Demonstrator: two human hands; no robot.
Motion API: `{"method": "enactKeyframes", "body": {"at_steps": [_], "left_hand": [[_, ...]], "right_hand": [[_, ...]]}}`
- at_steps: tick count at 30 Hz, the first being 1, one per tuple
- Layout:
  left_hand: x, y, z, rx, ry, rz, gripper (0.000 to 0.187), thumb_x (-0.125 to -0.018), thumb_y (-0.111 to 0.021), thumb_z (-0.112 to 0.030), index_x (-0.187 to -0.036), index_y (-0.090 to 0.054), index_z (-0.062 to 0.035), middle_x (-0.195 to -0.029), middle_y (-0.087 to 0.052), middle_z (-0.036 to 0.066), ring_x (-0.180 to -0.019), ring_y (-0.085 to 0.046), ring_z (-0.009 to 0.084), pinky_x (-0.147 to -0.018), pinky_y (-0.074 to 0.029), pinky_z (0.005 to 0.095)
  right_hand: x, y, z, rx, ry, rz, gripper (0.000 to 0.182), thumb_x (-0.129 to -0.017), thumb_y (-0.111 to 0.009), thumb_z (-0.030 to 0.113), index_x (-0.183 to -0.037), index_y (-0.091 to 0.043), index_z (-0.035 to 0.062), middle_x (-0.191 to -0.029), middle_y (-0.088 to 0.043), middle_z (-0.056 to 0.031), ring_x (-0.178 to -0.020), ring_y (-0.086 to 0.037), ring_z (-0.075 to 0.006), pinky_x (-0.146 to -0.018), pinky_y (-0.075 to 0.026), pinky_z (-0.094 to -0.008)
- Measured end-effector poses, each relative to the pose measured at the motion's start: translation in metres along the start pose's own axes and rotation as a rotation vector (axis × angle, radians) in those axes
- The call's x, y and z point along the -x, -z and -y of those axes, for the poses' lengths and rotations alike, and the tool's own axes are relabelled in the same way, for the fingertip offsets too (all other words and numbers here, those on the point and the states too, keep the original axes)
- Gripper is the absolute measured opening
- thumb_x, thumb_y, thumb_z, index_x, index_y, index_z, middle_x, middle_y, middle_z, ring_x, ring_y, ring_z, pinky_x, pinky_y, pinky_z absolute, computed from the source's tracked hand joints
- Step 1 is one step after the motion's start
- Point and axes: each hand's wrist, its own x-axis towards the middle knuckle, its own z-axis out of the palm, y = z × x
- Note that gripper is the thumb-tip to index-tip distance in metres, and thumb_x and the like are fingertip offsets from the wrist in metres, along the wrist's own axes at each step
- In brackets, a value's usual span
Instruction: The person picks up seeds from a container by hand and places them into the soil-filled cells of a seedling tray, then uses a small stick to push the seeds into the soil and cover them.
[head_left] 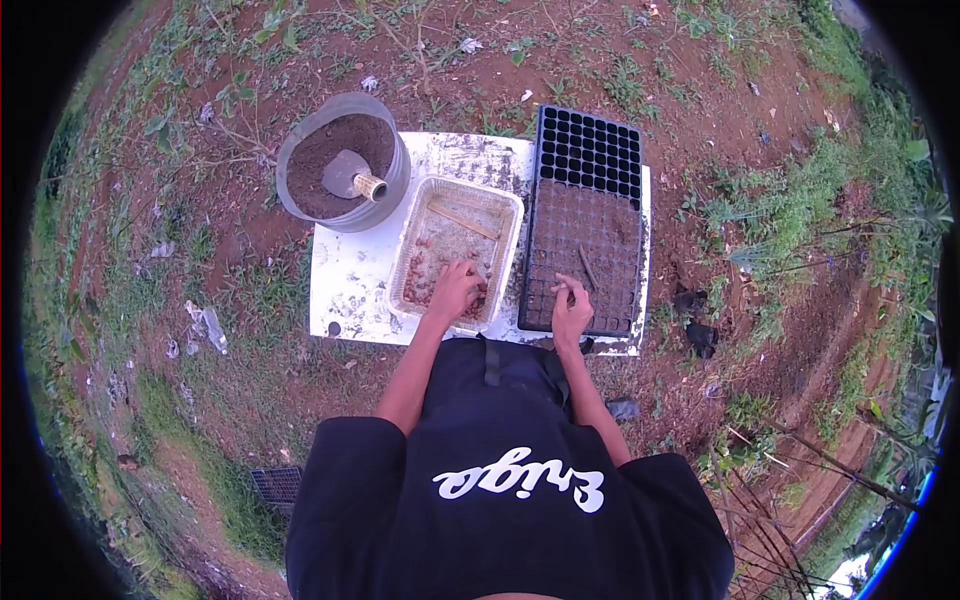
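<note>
My left hand (458,289) is down inside a shallow pale tray (408,235), its fingers curled among small reddish seeds (415,290). What is between those fingertips is too small to make out. My right hand (571,310) is over the near part of a black seedling tray (540,150), with thumb and fingers drawn together above the soil-filled cells. Anything in that pinch is hidden. A thin brown stick (588,270) lies on the soil just beyond my right fingers. A flat wooden strip (462,220) rests at the far end of the pale tray.
A grey bucket (398,180) of dark soil stands at the left, with a trowel (348,176) in it. The seedling tray's far cells hold no soil. Everything stands on a stained white board (345,290). Weedy ground surrounds it, with another dark tray (276,485) at lower left.
</note>
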Motion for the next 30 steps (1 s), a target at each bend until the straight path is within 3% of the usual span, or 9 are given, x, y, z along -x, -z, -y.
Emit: {"method": "enactKeyframes", "body": {"at_steps": [3,5,7,9,13,24,27,29,30], "left_hand": [[-0.001,0.001,0.000,-0.013,0.002,-0.049,0.014,-0.076,-0.075,-0.017,-0.088,-0.073,-0.0096,-0.097,-0.060,0.006,-0.103,-0.053,0.0265,-0.091,-0.039,0.0414],[-0.005,0.005,-0.001,0.232,0.081,-0.150,0.014,-0.079,-0.072,-0.014,-0.091,-0.072,-0.0081,-0.088,-0.064,0.008,-0.094,-0.056,0.0298,-0.089,-0.040,0.0446],[-0.007,0.014,-0.011,0.255,0.155,-0.157,0.013,-0.085,-0.068,-0.014,-0.092,-0.071,-0.0043,-0.083,-0.068,0.011,-0.084,-0.063,0.0270,-0.083,-0.046,0.0414],[-0.009,0.025,-0.027,0.584,0.352,-0.136,0.017,-0.089,-0.067,-0.016,-0.095,-0.070,-0.0008,-0.088,-0.072,0.013,-0.082,-0.067,0.0189,-0.078,-0.051,0.0330],[-0.014,0.011,-0.024,0.899,0.298,-0.072,0.022,-0.091,-0.067,-0.018,-0.101,-0.070,0.0013,-0.091,-0.072,0.008,-0.084,-0.066,0.0113,-0.078,-0.051,0.0267],[-0.006,0.015,-0.037,1.089,0.384,0.032,0.024,-0.091,-0.071,-0.022,-0.097,-0.071,0.0009,-0.088,-0.071,0.003,-0.082,-0.062,0.0069,-0.077,-0.048,0.0239],[-0.010,0.011,-0.045,1.192,0.362,-0.079,0.024,-0.091,-0.069,-0.020,-0.098,-0.070,0.0025,-0.086,-0.070,0.004,-0.082,-0.063,0.0075,-0.076,-0.048,0.0244],[-0.012,0.009,-0.037,1.144,0.351,-0.059,0.023,-0.091,-0.068,-0.016,-0.104,-0.069,0.0029,-0.088,-0.071,0.006,-0.086,-0.065,0.0096,-0.079,-0.049,0.0251],[-0.013,0.006,-0.035,1.152,0.347,-0.046,0.023,-0.091,-0.069,-0.015,-0.107,-0.068,0.0018,-0.091,-0.071,0.006,-0.088,-0.065,0.0100,-0.081,-0.049,0.0253]], "right_hand": [[-0.003,0.000,0.009,-0.021,-0.095,0.049,0.022,-0.093,-0.055,0.004,-0.107,-0.071,0.0086,-0.081,-0.070,-0.0050,-0.073,-0.060,-0.0147,-0.067,-0.048,-0.0294],[-0.005,-0.007,0.014,-0.057,-0.053,0.127,0.022,-0.093,-0.055,0.004,-0.108,-0.070,0.0083,-0.081,-0.070,-0.0018,-0.070,-0.055,-0.0088,-0.063,-0.043,-0.0257],[-0.008,-0.016,0.023,-0.181,-0.098,0.161,0.022,-0.092,-0.059,0.005,-0.110,-0.071,0.0087,-0.080,-0.069,-0.0016,-0.069,-0.055,-0.0063,-0.061,-0.042,-0.0240],[-0.013,-0.017,0.036,-0.135,-0.017,0.424,0.024,-0.090,-0.063,0.006,-0.114,-0.070,0.0092,-0.083,-0.069,-0.0026,-0.068,-0.054,-0.0050,-0.060,-0.043,-0.0237],[-0.022,-0.021,0.051,-0.082,0.071,0.628,0.023,-0.087,-0.070,0.010,-0.109,-0.072,0.0080,-0.090,-0.070,-0.0045,-0.069,-0.055,-0.0064,-0.061,-0.045,-0.0252],[-0.019,-0.020,0.036,-0.273,-0.094,0.721,0.015,-0.087,-0.071,0.010,-0.096,-0.070,-0.0013,-0.085,-0.071,-0.0046,-0.070,-0.060,-0.0063,-0.063,-0.047,-0.0225],[-0.017,-0.020,0.035,-0.466,-0.176,0.631,0.016,-0.087,-0.071,0.009,-0.099,-0.067,-0.0002,-0.085,-0.071,-0.0038,-0.075,-0.063,-0.0073,-0.065,-0.049,-0.0230],[-0.023,-0.009,0.049,-0.512,-0.411,0.573,0.014,-0.088,-0.069,0.005,-0.101,-0.066,-0.0012,-0.088,-0.071,-0.0052,-0.081,-0.065,-0.0086,-0.071,-0.051,-0.0238],[-0.023,-0.013,0.033,-0.585,-0.342,0.547,0.014,-0.088,-0.069,0.005,-0.100,-0.067,-0.0009,-0.091,-0.071,-0.0044,-0.085,-0.065,-0.0093,-0.074,-0.051,-0.0238]]}}
